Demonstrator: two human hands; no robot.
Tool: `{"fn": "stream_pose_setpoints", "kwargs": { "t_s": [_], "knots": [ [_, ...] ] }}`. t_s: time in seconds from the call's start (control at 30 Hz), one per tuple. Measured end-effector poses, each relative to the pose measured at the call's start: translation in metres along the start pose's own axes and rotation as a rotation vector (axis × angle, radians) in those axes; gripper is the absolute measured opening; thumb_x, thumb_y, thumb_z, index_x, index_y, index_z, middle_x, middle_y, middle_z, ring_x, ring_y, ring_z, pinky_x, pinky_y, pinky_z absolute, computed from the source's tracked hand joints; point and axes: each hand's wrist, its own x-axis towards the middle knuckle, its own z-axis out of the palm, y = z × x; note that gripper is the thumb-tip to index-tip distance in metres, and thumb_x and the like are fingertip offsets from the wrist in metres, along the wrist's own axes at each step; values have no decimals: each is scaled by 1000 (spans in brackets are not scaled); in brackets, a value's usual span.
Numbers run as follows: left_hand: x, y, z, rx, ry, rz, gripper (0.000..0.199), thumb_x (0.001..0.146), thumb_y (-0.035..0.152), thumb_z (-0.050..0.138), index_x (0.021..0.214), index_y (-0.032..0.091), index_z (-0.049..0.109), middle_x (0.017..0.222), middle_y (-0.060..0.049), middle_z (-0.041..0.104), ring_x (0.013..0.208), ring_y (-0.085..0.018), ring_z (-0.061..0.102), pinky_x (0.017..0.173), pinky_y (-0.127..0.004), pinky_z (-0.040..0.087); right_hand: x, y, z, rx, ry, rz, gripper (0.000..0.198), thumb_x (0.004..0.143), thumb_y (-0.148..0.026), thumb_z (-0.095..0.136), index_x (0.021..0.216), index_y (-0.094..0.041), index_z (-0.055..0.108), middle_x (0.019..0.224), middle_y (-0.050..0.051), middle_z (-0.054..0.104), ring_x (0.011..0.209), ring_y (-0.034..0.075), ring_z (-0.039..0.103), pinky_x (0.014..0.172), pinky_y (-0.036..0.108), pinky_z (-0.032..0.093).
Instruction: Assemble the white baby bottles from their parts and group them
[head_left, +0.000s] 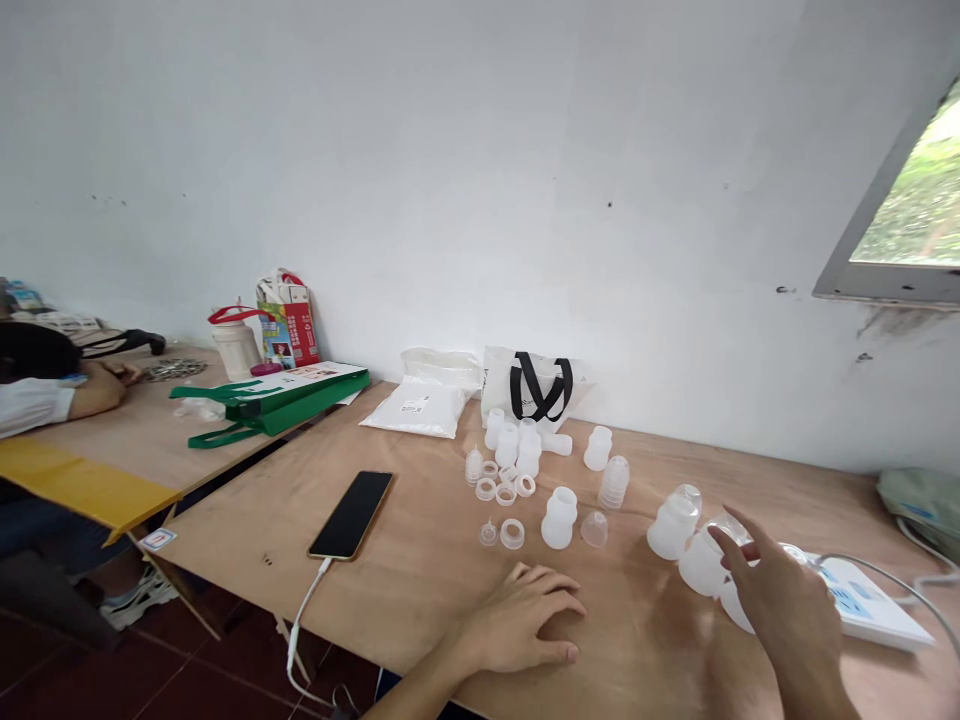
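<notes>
My left hand (534, 618) rests on the wooden table, fingers stretched out and nothing held. To the right, my right hand (791, 610) hovers with thumb and index finger apart at the top of a translucent baby bottle with a clear cap (703, 562); contact is unclear. Another capped bottle (673, 523) stands left of it, and a third (736, 607) is partly hidden by my hand. Nearby are an uncapped bottle body (559, 518), a clear dome cap (595, 529), a collar ring (512, 534) and a nipple (489, 532).
More bottle bodies (528, 452) and several rings (505, 492) lie behind. A charging phone (351, 515), a white package (417, 408), a black-handled bag (499, 385) and a white box (874, 603) with cables surround them. A person's arm (101, 388) rests on the left table.
</notes>
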Motion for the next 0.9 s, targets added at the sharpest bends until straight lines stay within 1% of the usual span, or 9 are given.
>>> {"fn": "stream_pose_setpoints", "kwargs": {
  "t_s": [0.1,0.23,0.37,0.43,0.57,0.7,0.8,0.87,0.9],
  "knots": [
    [0,-1,1,-2,4,9,41,92,48,70,131,36,60,152,3,50,142,-25,43,116,-47,26,0,-1,3,45,9,-12,70,85,-65,35,146,-34,53,96,0,75,100,36,63,91,46,39],
    [0,-1,1,-5,6,14,42,93,49,69,132,36,60,152,2,51,142,-25,42,117,-47,25,0,1,5,61,31,-29,69,86,-63,37,146,-32,54,94,-1,76,96,34,65,83,41,41],
    [0,1,-1,-8,-8,2,42,93,48,69,132,36,60,153,2,50,142,-25,42,117,-46,26,1,7,10,18,86,-76,69,90,-65,35,146,-28,54,90,1,76,96,35,65,83,42,41],
    [0,2,-1,-6,-11,-3,43,92,49,69,133,36,60,153,2,50,142,-25,42,117,-46,26,2,10,13,19,105,-121,72,92,-65,37,149,-25,52,89,3,76,95,36,65,82,42,42],
    [0,1,-1,-7,-8,-2,42,93,50,68,131,36,61,153,3,50,142,-24,42,116,-46,26,3,11,16,63,99,-160,81,92,-67,40,158,-18,41,99,8,77,89,36,67,79,42,44],
    [0,1,0,-8,-6,0,41,93,48,69,131,36,60,152,4,50,142,-24,43,116,-46,26,0,8,15,73,51,-167,89,95,-67,40,165,-15,24,99,7,77,92,36,68,81,43,47],
    [0,1,-1,-3,-12,0,42,93,49,69,132,36,60,152,3,50,143,-24,42,116,-46,26,-2,5,15,106,8,-133,94,94,-69,42,167,-17,13,102,7,77,81,34,69,78,44,49],
    [0,1,-1,2,-17,-2,43,93,49,68,133,36,60,153,3,50,143,-24,41,117,-45,26,-3,3,14,146,-4,-118,95,93,-70,43,167,-21,9,109,8,76,75,33,70,75,45,50],
    [0,0,-1,5,-18,-1,43,93,49,68,133,36,60,153,3,49,143,-24,41,117,-45,26,-4,2,14,161,2,-123,95,93,-70,44,167,-22,9,113,9,75,75,33,70,75,46,50]
  ]
}}
